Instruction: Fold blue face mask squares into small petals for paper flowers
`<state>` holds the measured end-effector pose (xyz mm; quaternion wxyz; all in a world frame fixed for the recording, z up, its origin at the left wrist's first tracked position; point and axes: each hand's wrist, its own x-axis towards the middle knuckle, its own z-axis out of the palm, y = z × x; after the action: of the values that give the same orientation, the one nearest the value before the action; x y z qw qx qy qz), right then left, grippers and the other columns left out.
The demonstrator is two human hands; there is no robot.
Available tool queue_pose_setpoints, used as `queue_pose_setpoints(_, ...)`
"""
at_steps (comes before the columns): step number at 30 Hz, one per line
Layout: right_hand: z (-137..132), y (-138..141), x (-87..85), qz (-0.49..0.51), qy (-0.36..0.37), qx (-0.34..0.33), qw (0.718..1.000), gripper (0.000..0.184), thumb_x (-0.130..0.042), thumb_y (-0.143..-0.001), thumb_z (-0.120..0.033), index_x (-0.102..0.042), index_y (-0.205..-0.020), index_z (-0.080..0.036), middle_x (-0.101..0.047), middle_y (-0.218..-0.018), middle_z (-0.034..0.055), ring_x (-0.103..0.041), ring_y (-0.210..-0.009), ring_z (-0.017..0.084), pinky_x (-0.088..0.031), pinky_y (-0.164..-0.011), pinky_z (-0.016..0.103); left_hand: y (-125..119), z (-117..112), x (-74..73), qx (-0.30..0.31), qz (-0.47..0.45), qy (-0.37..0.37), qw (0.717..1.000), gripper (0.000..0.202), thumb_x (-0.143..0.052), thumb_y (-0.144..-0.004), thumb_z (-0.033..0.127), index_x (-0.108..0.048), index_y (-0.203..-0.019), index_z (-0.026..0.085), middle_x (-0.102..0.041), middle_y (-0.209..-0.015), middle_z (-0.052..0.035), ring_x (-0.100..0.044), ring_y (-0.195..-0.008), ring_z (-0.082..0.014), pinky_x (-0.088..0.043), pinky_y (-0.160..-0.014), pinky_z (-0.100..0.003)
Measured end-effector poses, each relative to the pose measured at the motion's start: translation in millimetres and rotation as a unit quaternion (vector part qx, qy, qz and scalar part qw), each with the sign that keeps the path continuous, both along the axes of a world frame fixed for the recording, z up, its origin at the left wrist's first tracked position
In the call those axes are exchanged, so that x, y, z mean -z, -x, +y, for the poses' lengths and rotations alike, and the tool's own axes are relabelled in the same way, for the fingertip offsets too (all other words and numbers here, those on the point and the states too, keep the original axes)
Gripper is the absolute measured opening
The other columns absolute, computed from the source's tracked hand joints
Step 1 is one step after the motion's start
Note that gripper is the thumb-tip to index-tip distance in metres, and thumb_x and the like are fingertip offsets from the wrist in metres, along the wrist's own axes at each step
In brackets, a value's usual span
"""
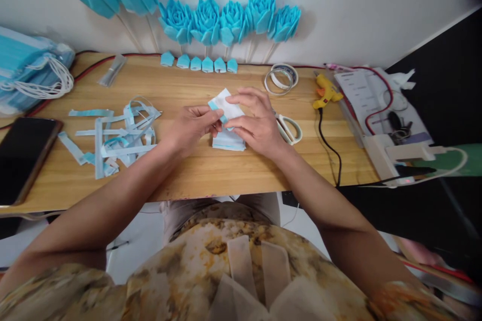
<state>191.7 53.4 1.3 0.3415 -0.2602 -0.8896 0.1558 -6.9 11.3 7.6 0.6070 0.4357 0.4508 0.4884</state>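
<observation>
A small white-and-blue piece of face-mask fabric [225, 102] is held up above the table's middle, one corner pointing away from me. My left hand [194, 125] pinches its lower left edge between thumb and fingers. On the other side, the curved fingers of my right hand [258, 118] touch the fabric's right edge. Directly below lies a stack of pale blue fabric pieces [229, 141], partly covered by my hands. White-handled scissors [291, 130] rest beside my right wrist, their blades hidden behind the hand.
Cut mask strips [124, 135] lie left, near a phone [24, 158] and packed masks [26, 70]. Folded blue petals [207, 64] line the back below blue fabric flowers [206, 20] on sticks. Tape rolls [281, 78], a yellow glue gun [326, 91] and a power strip [387, 158] are right.
</observation>
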Motion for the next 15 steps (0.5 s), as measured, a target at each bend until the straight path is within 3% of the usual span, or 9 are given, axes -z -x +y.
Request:
queue_pose_setpoints(7, 2.0, -2.3, 8.5, 0.081, 0.047, -0.006, 0.996, 0.013, -0.064, -0.095, -0.034, -0.076, -0.098, -0.030, -0.060, -0.142, 0.0024, -0.053, -0.134, 0.027, -0.047, -0.109, 0.051, 0.2, -0.4, -1.0, -0.033, 0.121, -0.035, 0.991, 0.033, -0.075, -0.081, 0.039, -0.066, -0.058, 0.016, -0.065, -0.058, -0.0003, -0.056, -0.052, -0.0093, -0.046, -0.057, -0.024)
queue_pose_setpoints(12, -1.6, -0.4, 8.0, 0.140, 0.119, 0.024, 0.983, 0.010, -0.068, -0.093, -0.034, -0.074, -0.091, -0.026, -0.070, -0.125, 0.0048, -0.065, -0.119, 0.023, -0.047, -0.107, 0.047, -1.4, -3.2, -7.3, -0.032, 0.174, -0.038, 0.983, 0.033, -0.069, -0.085, 0.035, -0.067, -0.057, 0.017, -0.063, -0.054, -0.0002, -0.055, -0.053, -0.0102, -0.045, -0.057, -0.024)
queue_pose_setpoints(15, -3.2, 1.8, 9.1, 0.194, 0.194, 0.028, 0.961, 0.014, -0.071, -0.089, -0.037, -0.072, -0.088, -0.023, -0.073, -0.115, 0.0050, -0.068, -0.110, 0.020, -0.052, -0.101, 0.041, -1.8, -3.2, -7.9, -0.027, 0.175, -0.039, 0.983, 0.032, -0.068, -0.085, 0.034, -0.067, -0.056, 0.018, -0.062, -0.054, -0.0005, -0.055, -0.054, -0.0111, -0.045, -0.058, -0.024)
